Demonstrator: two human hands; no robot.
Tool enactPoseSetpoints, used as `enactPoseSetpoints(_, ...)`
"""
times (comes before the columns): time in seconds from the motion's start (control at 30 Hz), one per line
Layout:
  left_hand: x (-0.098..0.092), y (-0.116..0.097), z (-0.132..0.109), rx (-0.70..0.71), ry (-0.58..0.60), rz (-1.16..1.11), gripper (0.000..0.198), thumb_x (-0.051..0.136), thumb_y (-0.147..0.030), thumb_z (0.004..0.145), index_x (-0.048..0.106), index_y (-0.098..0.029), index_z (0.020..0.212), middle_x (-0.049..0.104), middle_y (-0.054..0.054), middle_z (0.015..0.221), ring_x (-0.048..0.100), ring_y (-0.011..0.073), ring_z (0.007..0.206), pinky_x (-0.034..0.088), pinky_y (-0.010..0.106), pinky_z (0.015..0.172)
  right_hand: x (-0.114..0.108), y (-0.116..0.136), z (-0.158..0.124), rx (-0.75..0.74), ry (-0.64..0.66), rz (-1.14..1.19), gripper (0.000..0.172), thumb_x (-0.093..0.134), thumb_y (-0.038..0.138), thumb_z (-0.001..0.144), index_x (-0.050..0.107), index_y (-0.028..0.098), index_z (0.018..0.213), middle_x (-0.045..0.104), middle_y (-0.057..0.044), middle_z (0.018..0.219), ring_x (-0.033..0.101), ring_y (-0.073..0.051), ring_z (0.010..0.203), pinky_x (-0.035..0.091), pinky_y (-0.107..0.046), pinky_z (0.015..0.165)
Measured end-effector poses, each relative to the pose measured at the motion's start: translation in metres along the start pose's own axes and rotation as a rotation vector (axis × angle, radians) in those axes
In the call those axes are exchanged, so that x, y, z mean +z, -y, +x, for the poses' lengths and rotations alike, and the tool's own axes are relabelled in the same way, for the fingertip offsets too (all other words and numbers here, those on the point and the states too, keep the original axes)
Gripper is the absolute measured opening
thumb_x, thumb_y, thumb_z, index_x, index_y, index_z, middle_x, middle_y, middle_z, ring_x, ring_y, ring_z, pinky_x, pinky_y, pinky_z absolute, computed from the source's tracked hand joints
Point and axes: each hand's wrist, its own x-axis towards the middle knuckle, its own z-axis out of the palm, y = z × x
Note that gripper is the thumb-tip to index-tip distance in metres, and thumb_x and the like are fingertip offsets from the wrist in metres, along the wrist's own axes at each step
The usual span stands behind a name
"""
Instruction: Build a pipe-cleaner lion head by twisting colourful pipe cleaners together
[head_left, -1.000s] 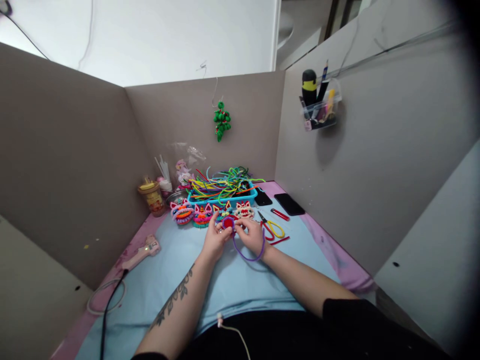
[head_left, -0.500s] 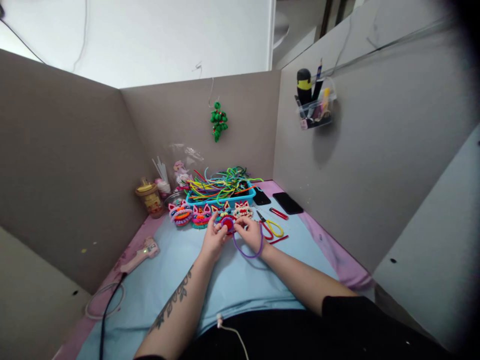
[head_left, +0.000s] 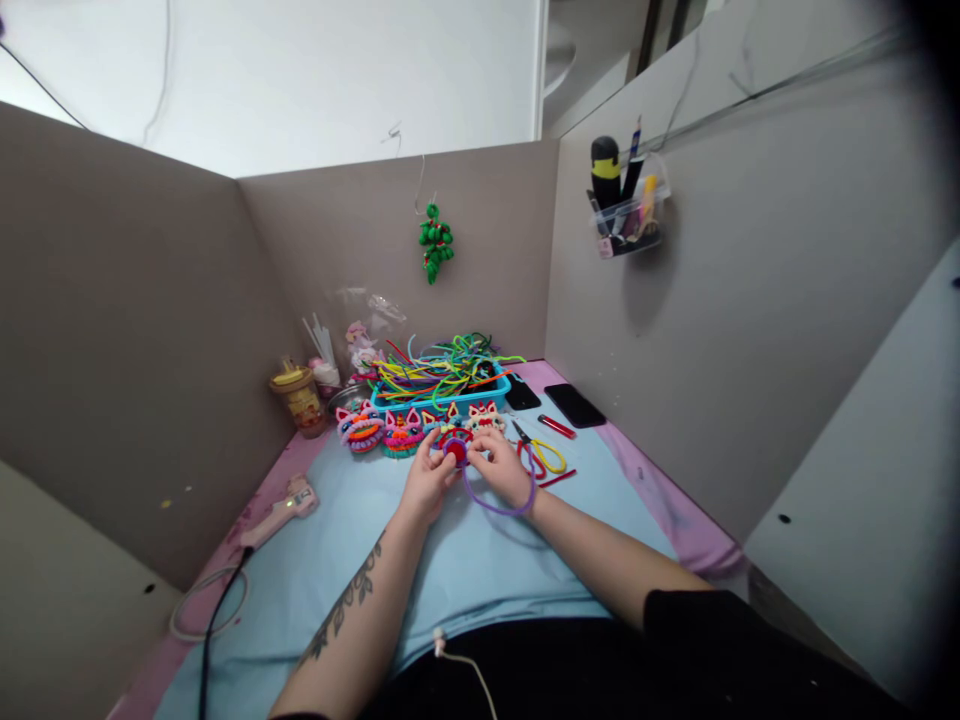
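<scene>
The red-and-purple piece (head_left: 454, 452) is held just above the blue cloth (head_left: 360, 530), near the middle of the scene, and looks partly made. The left hand (head_left: 427, 483) grasps its left side between thumb and fingers; the right hand (head_left: 499, 468) pinches its right edge, where the purple strand (head_left: 499, 512) seems to meet it (which fingertip bears on what is too small to tell). A red centre with a purple rim around it appears done. The strand's long loose loop hangs toward the near side and curves up by the right wrist, so that length looks unused. On the far side, 4 colourful animal-like heads (head_left: 361, 428) stand in a row, seemingly complete, before the blue tray (head_left: 397, 408) of loose pipe cleaners (head_left: 431, 380). To the right lie scissors (head_left: 553, 458) and a red strip (head_left: 559, 478).
</scene>
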Motion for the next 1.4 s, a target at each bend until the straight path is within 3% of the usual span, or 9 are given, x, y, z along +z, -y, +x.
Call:
enactPoseSetpoints(0.2, 0.002, 0.000, 0.000, -0.036, 0.056, -0.044, 0.080, 0.079, -0.022, 0.058, 0.040, -0.026, 0.128, 0.065, 0.001, 0.080, 0.062, 0.0125, 0.066, 0.051, 0.029, 0.065, -0.002, -0.005, 0.002, 0.108, 0.060, -0.015, 0.014, 0.056, 0.024, 0.074, 0.057, 0.020, 0.061, 0.052, -0.005, 0.098, 0.047, -0.021, 0.104, 0.033, -0.041, 0.097)
enactPoseSetpoints(0.47, 0.003, 0.000, -0.001, -0.045, 0.082, -0.030, 0.075, 0.078, -0.021, 0.059, 0.041, -0.022, 0.125, 0.065, 0.004, 0.088, 0.063, 0.0156, 0.072, 0.053, 0.030, 0.065, -0.001, -0.011, 0.002, 0.217, 0.089, 0.244, 0.018, 0.060, 0.033, 0.074, 0.059, 0.018, 0.063, 0.054, -0.008, 0.110, 0.047, -0.024, 0.111, 0.035, -0.042, 0.096)
enactPoseSetpoints(0.6, 0.002, 0.002, 0.002, 0.012, -0.008, -0.029, 0.073, 0.080, -0.020, 0.056, 0.043, -0.019, 0.120, 0.064, 0.003, 0.082, 0.063, 0.0139, 0.070, 0.053, 0.029, 0.066, -0.007, -0.010, 0.004, 0.083, 0.056, 0.155, 0.007, 0.061, 0.026, 0.072, 0.062, 0.021, 0.077, 0.055, -0.005, 0.107, 0.046, -0.023, 0.112, 0.034, -0.041, 0.096)
enactPoseSetpoints(0.7, 0.000, 0.004, 0.005, 0.025, -0.047, -0.041, 0.071, 0.080, -0.021, 0.056, 0.044, -0.018, 0.117, 0.064, 0.002, 0.080, 0.063, 0.0134, 0.069, 0.052, 0.028, 0.068, -0.010, 0.000, 0.000, -0.084, 0.054, 0.056, 0.018, 0.063, 0.020, 0.069, 0.061, 0.023, 0.086, 0.054, -0.004, 0.105, 0.047, -0.022, 0.108, 0.034, -0.040, 0.096)
enactPoseSetpoints(0.87, -0.002, 0.005, 0.007, 0.020, -0.045, -0.044, 0.068, 0.079, -0.020, 0.056, 0.044, -0.018, 0.115, 0.065, 0.004, 0.084, 0.063, 0.0133, 0.072, 0.051, 0.026, 0.068, -0.008, 0.013, -0.006, -0.145, 0.053, -0.019, 0.002, 0.064, 0.023, 0.072, 0.065, 0.023, 0.074, 0.053, -0.003, 0.097, 0.050, -0.020, 0.098, 0.036, -0.039, 0.093)
enactPoseSetpoints(1.0, -0.001, 0.007, 0.006, 0.039, -0.043, 0.027, 0.073, 0.079, -0.020, 0.055, 0.042, -0.018, 0.118, 0.065, 0.002, 0.080, 0.064, 0.0143, 0.069, 0.052, 0.029, 0.068, -0.010, 0.007, -0.001, -0.107, -0.004, 0.021, 0.005, 0.065, 0.026, 0.072, 0.067, 0.021, 0.071, 0.054, -0.004, 0.092, 0.051, -0.019, 0.094, 0.039, -0.037, 0.089)
enactPoseSetpoints(1.17, 0.001, 0.010, 0.005, 0.006, 0.053, 0.099, 0.080, 0.078, -0.022, 0.057, 0.036, -0.018, 0.126, 0.067, 0.006, 0.087, 0.066, 0.0180, 0.073, 0.052, 0.030, 0.067, -0.018, -0.009, 0.011, -0.008, -0.063, 0.082, 0.007, 0.067, 0.027, 0.069, 0.065, 0.020, 0.067, 0.058, -0.004, 0.087, 0.054, -0.020, 0.092, 0.041, -0.036, 0.087)
enactPoseSetpoints(1.4, 0.001, 0.008, 0.004, -0.014, 0.048, 0.069, 0.084, 0.078, -0.019, 0.058, 0.032, -0.019, 0.130, 0.067, 0.005, 0.086, 0.065, 0.0159, 0.071, 0.053, 0.027, 0.063, -0.016, -0.021, 0.012, 0.147, 0.026, 0.143, 0.019, 0.063, 0.037, 0.071, 0.065, 0.019, 0.075, 0.060, -0.006, 0.091, 0.056, -0.022, 0.091, 0.046, -0.033, 0.075)
